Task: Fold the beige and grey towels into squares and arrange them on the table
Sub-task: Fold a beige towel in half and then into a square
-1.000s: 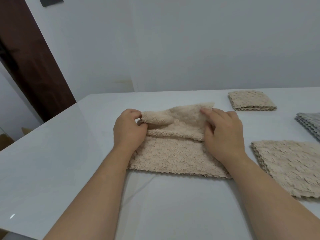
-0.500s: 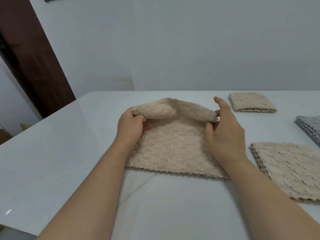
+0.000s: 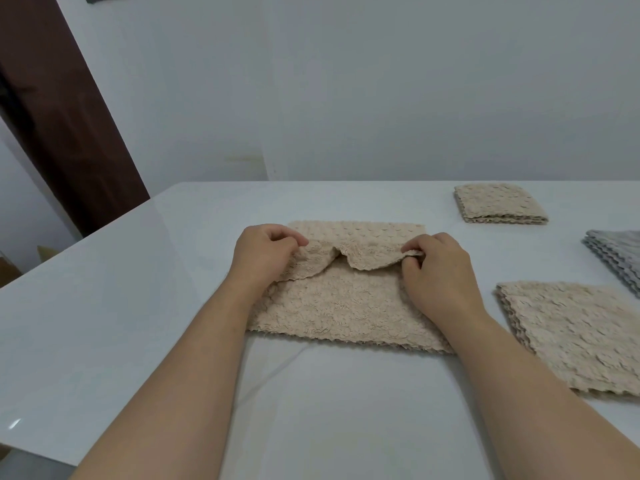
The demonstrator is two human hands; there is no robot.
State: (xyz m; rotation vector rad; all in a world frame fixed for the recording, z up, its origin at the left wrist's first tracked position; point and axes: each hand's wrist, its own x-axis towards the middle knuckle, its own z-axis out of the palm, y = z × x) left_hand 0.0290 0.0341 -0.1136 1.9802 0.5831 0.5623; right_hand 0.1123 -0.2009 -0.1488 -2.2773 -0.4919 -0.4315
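A beige towel (image 3: pixel 346 306) lies in the middle of the white table (image 3: pixel 138 306), its far part folded toward me. My left hand (image 3: pixel 265 252) pinches the left corner of the folded edge. My right hand (image 3: pixel 436 268) pinches the right corner of that edge, which sags between the two hands. A folded beige square (image 3: pixel 498 204) lies at the far right. A stack of flat beige towels (image 3: pixel 571 334) lies near right. Grey towels (image 3: pixel 614 252) sit at the right edge, partly cut off.
The table's left edge (image 3: pixel 69 247) runs diagonally toward me. A dark brown door (image 3: pixel 59 109) stands at the far left against the white wall. A thin crease line (image 3: pixel 277 368) shows on the table surface before the towel.
Both hands lifted the towel's far edge and drew it toward me, over the near part. The fold now lies lower and closer, with the towel's bumpy side showing at the back.
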